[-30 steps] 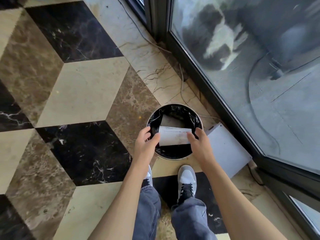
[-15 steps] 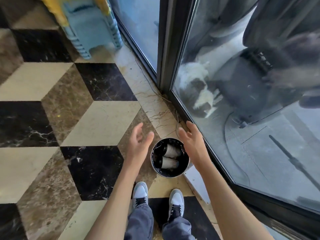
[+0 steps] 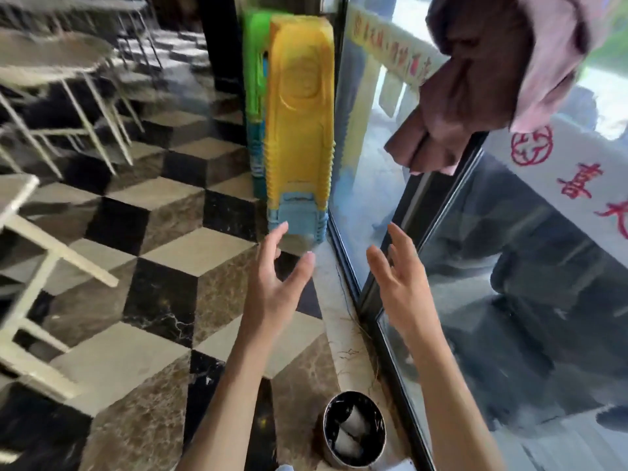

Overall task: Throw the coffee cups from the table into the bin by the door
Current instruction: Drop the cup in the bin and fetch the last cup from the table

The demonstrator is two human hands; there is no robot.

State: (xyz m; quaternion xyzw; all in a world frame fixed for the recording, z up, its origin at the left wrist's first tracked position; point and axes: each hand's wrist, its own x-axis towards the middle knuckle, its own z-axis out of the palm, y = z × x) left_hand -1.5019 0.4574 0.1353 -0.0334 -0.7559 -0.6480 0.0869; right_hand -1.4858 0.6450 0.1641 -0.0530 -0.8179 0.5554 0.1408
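A small round metal bin with a black liner stands on the floor beside the glass door, at the bottom of the view. Two white coffee cups lie on their sides inside it. My left hand and my right hand are raised well above the bin, both with fingers spread and nothing in them.
A tall stack of yellow, green and blue plastic stools stands against the door frame ahead. The glass door runs along the right, with a pink cloth hanging on it. White tables and chairs fill the left.
A second ago both hands held a white cup over the bin. They let it go, and the cups now lie in the bin. The view has lifted and the hands have risen.
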